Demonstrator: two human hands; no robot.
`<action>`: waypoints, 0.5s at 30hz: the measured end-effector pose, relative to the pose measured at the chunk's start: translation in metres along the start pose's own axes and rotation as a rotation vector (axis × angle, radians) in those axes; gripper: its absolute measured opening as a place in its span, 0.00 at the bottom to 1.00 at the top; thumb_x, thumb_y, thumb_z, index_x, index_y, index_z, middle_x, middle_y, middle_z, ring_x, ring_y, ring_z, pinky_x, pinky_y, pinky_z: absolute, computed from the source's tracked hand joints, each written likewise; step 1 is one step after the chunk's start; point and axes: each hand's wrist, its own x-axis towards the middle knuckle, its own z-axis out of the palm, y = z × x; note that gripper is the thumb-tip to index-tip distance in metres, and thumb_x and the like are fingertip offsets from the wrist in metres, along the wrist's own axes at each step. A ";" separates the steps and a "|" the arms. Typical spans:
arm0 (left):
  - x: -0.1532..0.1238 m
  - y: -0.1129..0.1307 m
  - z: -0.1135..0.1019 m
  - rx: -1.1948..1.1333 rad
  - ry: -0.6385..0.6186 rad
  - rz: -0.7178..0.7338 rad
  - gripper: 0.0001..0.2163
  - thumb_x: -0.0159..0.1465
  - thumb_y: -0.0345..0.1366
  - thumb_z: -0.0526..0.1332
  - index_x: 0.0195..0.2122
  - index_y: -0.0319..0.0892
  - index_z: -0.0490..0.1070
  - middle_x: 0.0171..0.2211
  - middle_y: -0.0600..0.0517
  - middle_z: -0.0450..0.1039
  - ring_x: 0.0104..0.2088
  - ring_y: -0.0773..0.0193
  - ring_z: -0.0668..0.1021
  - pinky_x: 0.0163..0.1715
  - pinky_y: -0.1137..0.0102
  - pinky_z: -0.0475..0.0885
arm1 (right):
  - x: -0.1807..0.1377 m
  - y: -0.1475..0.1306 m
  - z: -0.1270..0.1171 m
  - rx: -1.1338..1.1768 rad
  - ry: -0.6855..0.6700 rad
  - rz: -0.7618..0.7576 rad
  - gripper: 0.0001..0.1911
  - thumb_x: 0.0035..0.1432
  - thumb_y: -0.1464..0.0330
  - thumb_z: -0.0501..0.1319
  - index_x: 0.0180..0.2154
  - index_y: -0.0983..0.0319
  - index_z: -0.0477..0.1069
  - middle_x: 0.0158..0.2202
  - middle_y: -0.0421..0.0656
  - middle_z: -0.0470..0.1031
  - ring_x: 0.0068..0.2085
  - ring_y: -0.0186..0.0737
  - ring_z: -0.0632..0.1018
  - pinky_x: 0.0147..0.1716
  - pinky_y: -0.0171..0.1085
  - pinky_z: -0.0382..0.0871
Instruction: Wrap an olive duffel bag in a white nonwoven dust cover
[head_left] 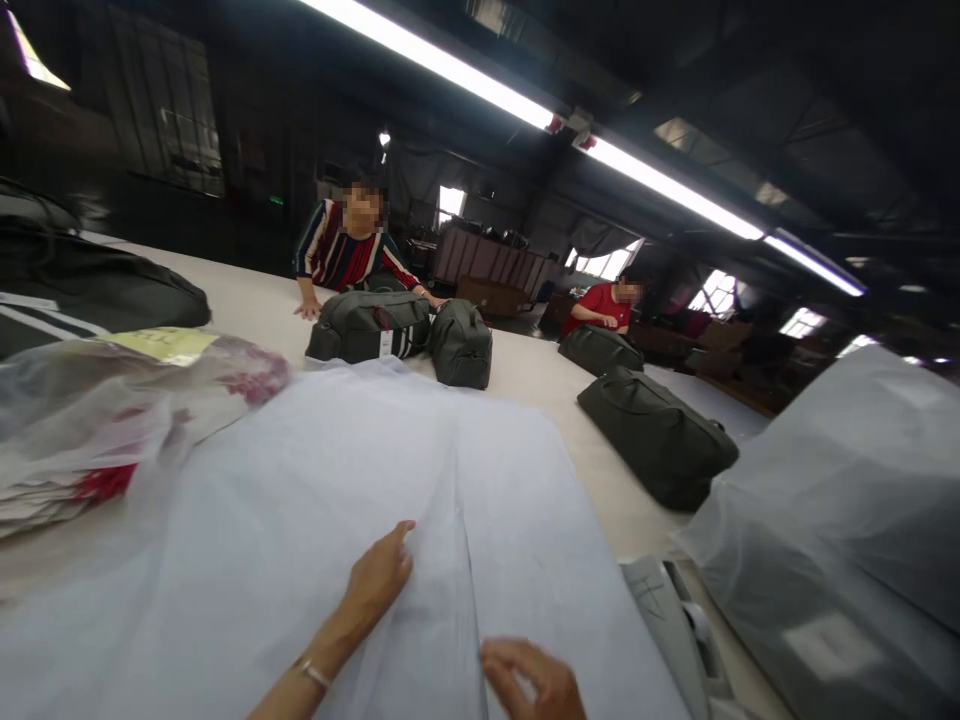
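Note:
A large sheet of thin white tissue-like material (315,500) lies spread across the table in front of me. My left hand (379,575) rests flat on it with fingers stretched forward; a bracelet shows on the wrist. My right hand (536,680) sits at the bottom edge, fingers curled and pinching at the sheet. A fold line runs down the sheet between the two hands.
Dark green duffel bags (656,435) (371,325) (461,345) lie on the long white table (247,295). A pile of clear plastic bags (112,420) is at left, a plastic-wrapped bundle (840,520) at right. A person in a striped shirt (341,250) and another in red (604,305) work across the table.

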 end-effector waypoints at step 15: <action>0.002 -0.038 0.009 -0.763 -0.020 -0.032 0.28 0.59 0.47 0.56 0.59 0.40 0.67 0.36 0.52 0.77 0.39 0.57 0.78 0.42 0.69 0.72 | 0.205 0.050 -0.010 -0.673 0.144 -0.105 0.38 0.64 0.48 0.52 0.67 0.64 0.52 0.70 0.47 0.51 0.71 0.49 0.48 0.69 0.55 0.39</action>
